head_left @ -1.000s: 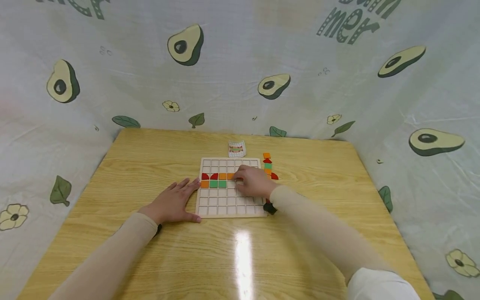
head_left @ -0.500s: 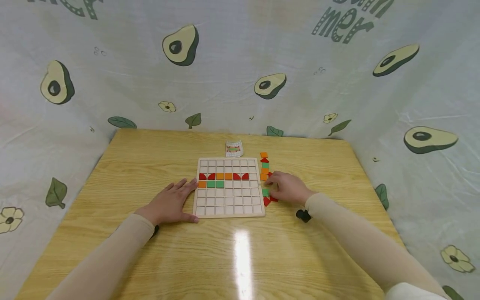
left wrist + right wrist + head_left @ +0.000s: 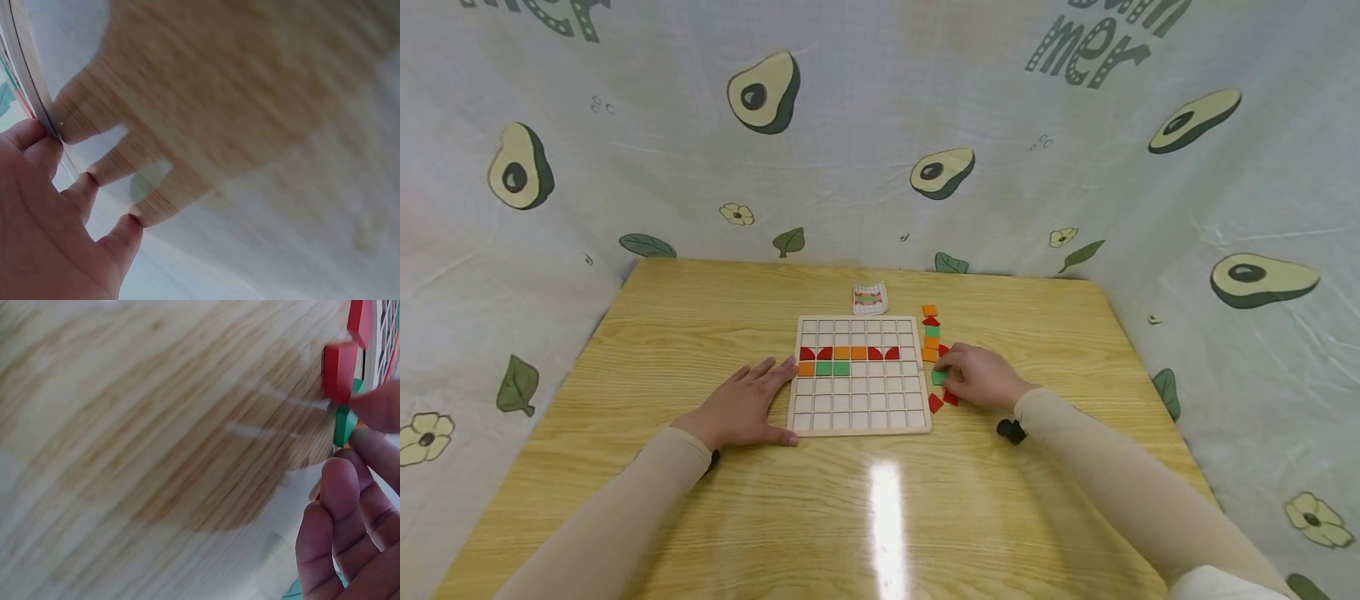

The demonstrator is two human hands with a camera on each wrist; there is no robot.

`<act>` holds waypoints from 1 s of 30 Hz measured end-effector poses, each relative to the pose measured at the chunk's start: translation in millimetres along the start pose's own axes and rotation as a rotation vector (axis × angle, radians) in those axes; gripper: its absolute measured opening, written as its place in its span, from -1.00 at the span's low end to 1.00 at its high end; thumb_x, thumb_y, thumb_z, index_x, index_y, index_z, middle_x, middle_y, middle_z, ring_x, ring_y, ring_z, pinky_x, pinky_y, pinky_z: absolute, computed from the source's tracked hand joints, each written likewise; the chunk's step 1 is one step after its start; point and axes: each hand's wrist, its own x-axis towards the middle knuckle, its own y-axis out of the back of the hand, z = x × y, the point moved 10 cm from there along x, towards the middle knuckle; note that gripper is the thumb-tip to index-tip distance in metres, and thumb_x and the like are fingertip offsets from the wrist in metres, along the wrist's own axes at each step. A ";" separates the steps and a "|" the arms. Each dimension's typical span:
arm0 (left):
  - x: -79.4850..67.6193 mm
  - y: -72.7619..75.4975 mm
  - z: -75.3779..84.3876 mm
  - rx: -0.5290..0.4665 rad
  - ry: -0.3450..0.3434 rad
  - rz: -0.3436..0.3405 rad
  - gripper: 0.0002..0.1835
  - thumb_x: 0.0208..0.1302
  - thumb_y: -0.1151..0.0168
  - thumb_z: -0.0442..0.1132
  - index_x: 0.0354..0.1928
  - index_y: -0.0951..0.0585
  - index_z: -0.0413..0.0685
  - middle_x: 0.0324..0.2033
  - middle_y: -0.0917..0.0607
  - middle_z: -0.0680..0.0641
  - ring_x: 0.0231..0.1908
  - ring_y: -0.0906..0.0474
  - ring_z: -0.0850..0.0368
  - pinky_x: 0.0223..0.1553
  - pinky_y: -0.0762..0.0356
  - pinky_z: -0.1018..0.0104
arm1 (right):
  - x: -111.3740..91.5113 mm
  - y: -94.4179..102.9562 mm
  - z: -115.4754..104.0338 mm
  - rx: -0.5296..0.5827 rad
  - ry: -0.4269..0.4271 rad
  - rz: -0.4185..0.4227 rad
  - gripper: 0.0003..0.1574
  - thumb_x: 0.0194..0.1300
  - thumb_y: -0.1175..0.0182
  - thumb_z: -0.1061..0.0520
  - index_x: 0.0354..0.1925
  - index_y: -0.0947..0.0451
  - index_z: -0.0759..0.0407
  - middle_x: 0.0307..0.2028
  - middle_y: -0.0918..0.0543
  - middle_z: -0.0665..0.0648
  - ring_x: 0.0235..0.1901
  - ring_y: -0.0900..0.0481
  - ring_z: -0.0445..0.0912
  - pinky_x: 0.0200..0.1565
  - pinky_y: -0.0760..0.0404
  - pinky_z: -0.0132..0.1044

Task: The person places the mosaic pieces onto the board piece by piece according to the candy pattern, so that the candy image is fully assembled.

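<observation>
A pale wooden grid board (image 3: 861,425) lies on the table. One row holds red quarter-round tiles (image 3: 876,354) around two orange squares (image 3: 850,353); the row below has an orange tile (image 3: 806,368) and two green tiles (image 3: 832,368) at its left. My left hand (image 3: 741,407) lies with fingers spread, fingertips touching the board's left edge; the left wrist view shows these fingers (image 3: 81,194) at that edge. Right of the board, my right hand (image 3: 981,379) pinches a green tile (image 3: 938,378) between thumb and finger. That green tile (image 3: 342,425) shows partly in the right wrist view.
Loose orange, green and red tiles (image 3: 931,332) line the board's right side. Two red tiles (image 3: 936,403) lie by the right hand. A small pattern card (image 3: 869,298) sits behind the board. A printed cloth (image 3: 850,192) hangs around the wooden table (image 3: 760,517).
My right hand has left the board for the loose tiles at its right, uncovering two red tiles in the upper row. The green tile has shifted slightly away from the board. My left hand stays put.
</observation>
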 end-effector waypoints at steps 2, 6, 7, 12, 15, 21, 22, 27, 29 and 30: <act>-0.2 0.3 -0.1 -0.002 0.000 0.000 0.24 -0.02 -0.29 0.52 0.54 -0.16 -0.14 0.52 -0.13 -0.11 0.48 -0.01 -0.24 0.36 -0.02 -0.31 | -0.4 -0.3 2.1 0.012 -0.003 -0.001 -0.68 0.25 -0.32 0.10 -0.01 -0.70 0.04 -0.16 -0.58 -0.06 -0.46 -0.44 -0.20 -0.32 -0.51 -0.30; -0.7 0.5 0.0 -0.006 0.002 -0.002 0.25 -0.02 -0.30 0.52 0.54 -0.16 -0.14 0.52 -0.13 -0.12 0.48 -0.01 -0.24 0.35 -0.02 -0.31 | 0.9 -1.4 2.1 0.017 0.007 0.001 -0.66 0.23 -0.34 0.07 -0.01 -0.70 0.03 -0.15 -0.57 -0.06 -0.43 -0.44 -0.21 -0.31 -0.51 -0.30; -0.6 0.2 0.0 -0.006 0.001 -0.003 0.25 -0.02 -0.29 0.52 0.54 -0.16 -0.14 0.52 -0.13 -0.12 0.48 0.00 -0.24 0.36 -0.02 -0.31 | 1.4 -1.8 1.9 0.016 0.010 0.000 -0.66 0.23 -0.35 0.07 0.00 -0.70 0.03 -0.14 -0.58 -0.06 -0.42 -0.44 -0.21 -0.30 -0.51 -0.29; -0.1 -0.4 0.0 -0.004 0.005 -0.013 0.25 -0.02 -0.27 0.55 0.55 -0.15 -0.13 0.53 -0.12 -0.11 0.48 0.01 -0.24 0.36 0.00 -0.30 | 2.9 -1.6 2.3 0.018 0.022 0.003 -0.66 0.23 -0.37 0.09 -0.01 -0.70 0.05 -0.16 -0.58 -0.05 -0.42 -0.44 -0.19 -0.30 -0.52 -0.29; 0.3 -0.5 0.0 -0.004 0.007 -0.016 0.25 -0.02 -0.27 0.54 0.55 -0.15 -0.12 0.53 -0.12 -0.11 0.48 0.01 -0.24 0.36 0.00 -0.30 | 3.4 -0.8 5.2 0.030 0.019 0.007 -0.68 0.24 -0.37 0.10 -0.01 -0.71 0.04 -0.19 -0.58 -0.05 -0.42 -0.43 -0.19 -0.31 -0.51 -0.28; 1.3 -1.7 -0.3 -0.003 0.003 -0.018 0.25 -0.01 -0.28 0.53 0.55 -0.14 -0.12 0.53 -0.11 -0.10 0.48 0.02 -0.23 0.36 0.00 -0.30 | 2.0 0.1 11.2 0.060 0.011 0.012 -0.69 0.25 -0.37 0.10 -0.01 -0.72 0.04 -0.21 -0.58 -0.04 -0.40 -0.44 -0.17 -0.28 -0.51 -0.27; 1.4 -2.0 -0.5 -0.001 0.003 -0.017 0.25 -0.01 -0.28 0.53 0.55 -0.14 -0.12 0.53 -0.11 -0.10 0.48 0.02 -0.23 0.36 0.00 -0.30 | 1.5 0.4 12.3 0.060 0.009 0.016 -0.69 0.25 -0.37 0.09 -0.01 -0.72 0.04 -0.21 -0.58 -0.04 -0.39 -0.44 -0.17 -0.28 -0.51 -0.27; 1.3 -2.7 -1.3 0.005 0.002 -0.014 0.25 -0.01 -0.28 0.53 0.55 -0.14 -0.13 0.53 -0.11 -0.11 0.48 0.02 -0.23 0.36 -0.01 -0.30 | -1.3 3.5 17.8 0.065 -0.007 0.034 -0.67 0.25 -0.37 0.09 0.00 -0.72 0.03 -0.18 -0.59 -0.07 -0.39 -0.45 -0.18 -0.30 -0.52 -0.27; 1.2 -3.0 -1.7 0.007 0.001 -0.013 0.25 -0.01 -0.28 0.53 0.55 -0.14 -0.13 0.53 -0.11 -0.11 0.48 0.02 -0.23 0.36 0.00 -0.30 | -2.6 5.1 20.3 0.070 -0.017 0.037 -0.67 0.25 -0.37 0.09 0.01 -0.72 0.03 -0.17 -0.60 -0.06 -0.39 -0.46 -0.18 -0.29 -0.53 -0.27; 1.1 -3.2 -1.8 0.007 0.001 -0.014 0.25 -0.01 -0.28 0.53 0.55 -0.14 -0.13 0.53 -0.11 -0.11 0.48 0.02 -0.23 0.36 0.00 -0.30 | -3.0 6.0 21.2 0.072 -0.020 0.040 -0.67 0.25 -0.37 0.10 0.01 -0.72 0.04 -0.16 -0.61 -0.06 -0.38 -0.47 -0.18 -0.29 -0.53 -0.27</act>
